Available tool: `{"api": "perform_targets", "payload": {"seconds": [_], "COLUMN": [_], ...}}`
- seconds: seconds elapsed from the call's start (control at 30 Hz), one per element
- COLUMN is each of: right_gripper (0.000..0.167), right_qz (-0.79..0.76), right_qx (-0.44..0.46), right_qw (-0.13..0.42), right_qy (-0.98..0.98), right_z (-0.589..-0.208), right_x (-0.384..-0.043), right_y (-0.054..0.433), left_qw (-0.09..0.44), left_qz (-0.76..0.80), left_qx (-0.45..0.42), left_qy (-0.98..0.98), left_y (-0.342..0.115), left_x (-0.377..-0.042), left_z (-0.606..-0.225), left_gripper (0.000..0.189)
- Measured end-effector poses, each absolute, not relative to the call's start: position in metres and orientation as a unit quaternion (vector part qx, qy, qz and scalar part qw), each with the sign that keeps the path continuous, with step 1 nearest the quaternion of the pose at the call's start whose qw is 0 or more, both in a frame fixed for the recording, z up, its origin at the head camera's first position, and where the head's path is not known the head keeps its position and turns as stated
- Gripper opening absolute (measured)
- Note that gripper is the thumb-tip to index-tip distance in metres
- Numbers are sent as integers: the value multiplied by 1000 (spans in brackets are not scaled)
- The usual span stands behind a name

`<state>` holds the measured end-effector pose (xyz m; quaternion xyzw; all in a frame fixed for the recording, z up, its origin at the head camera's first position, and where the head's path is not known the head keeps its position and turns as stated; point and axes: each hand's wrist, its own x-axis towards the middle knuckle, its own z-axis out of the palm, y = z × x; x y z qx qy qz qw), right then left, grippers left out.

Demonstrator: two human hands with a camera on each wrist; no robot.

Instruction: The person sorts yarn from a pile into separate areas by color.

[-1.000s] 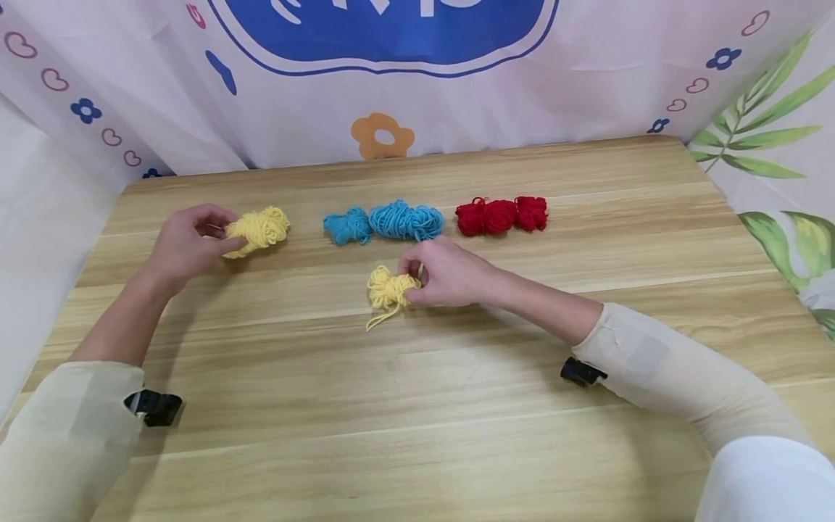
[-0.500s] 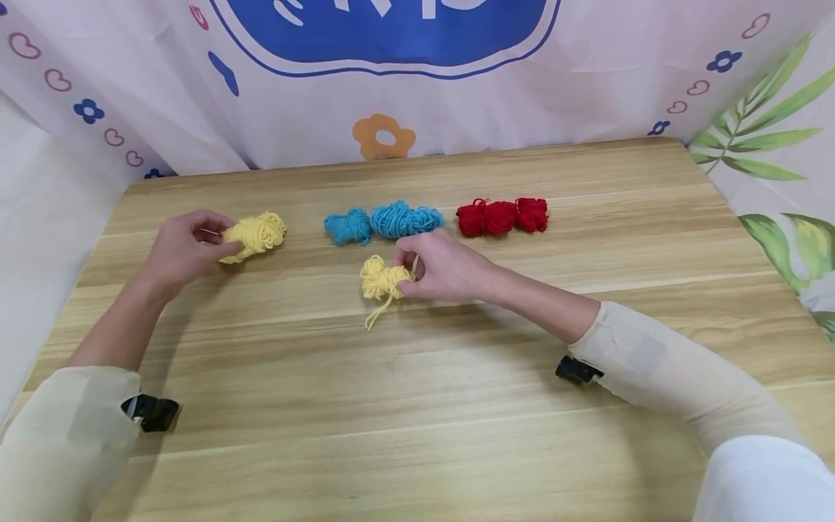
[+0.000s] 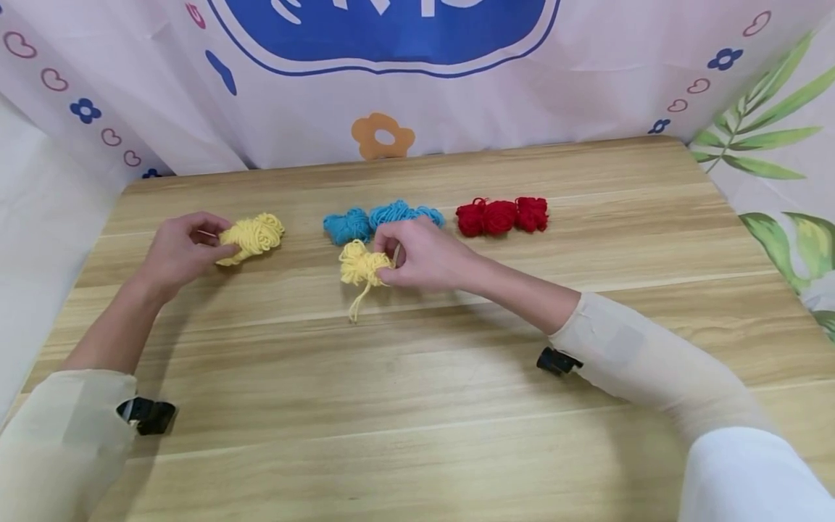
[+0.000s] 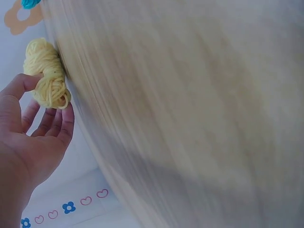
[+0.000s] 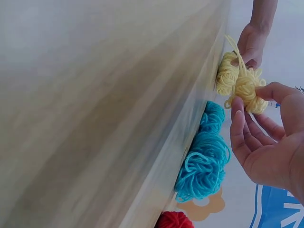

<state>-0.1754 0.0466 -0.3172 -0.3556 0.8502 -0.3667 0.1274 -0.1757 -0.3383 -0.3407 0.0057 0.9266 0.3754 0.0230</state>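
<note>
At the left of the table, my left hand (image 3: 185,250) grips one end of a yellow yarn bundle (image 3: 256,235), thumb on the near side. In the left wrist view the yellow yarn (image 4: 46,66) sits between thumb and fingers. My right hand (image 3: 424,254) pinches a smaller yellow yarn bundle (image 3: 359,264) near the middle, with a loose strand hanging from it. The right wrist view shows this smaller yarn bundle (image 5: 249,90) between thumb and fingertips. Just behind the right hand lie two blue yarn bundles (image 3: 348,226), the larger partly covered by that hand.
Two red yarn bundles (image 3: 499,216) lie side by side at the back, right of the blue ones. A wooden table (image 3: 391,406) carries everything. A printed white cloth (image 3: 470,109) hangs along its far edge.
The right hand has moved left and a little away from me with the smaller yellow yarn bundle, its strand trailing. The left hand and its yarn have shifted slightly left and nearer.
</note>
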Motion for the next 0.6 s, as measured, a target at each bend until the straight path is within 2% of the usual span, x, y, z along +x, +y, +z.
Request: {"api": "perform_targets", "payload": {"seconds": [0.6], "right_gripper": [13], "right_qz": [-375], "right_qx": [-343], "right_qw": [119], "right_qy": [853], "right_z": [-317], "right_x": [-183], "right_y": [33], "left_qw": [43], "left_qz": [372], "left_qx": [22], "left_qy": [927], "left_y": [-341], "left_x": [-171], "left_z": [-340], "left_gripper": [38]}}
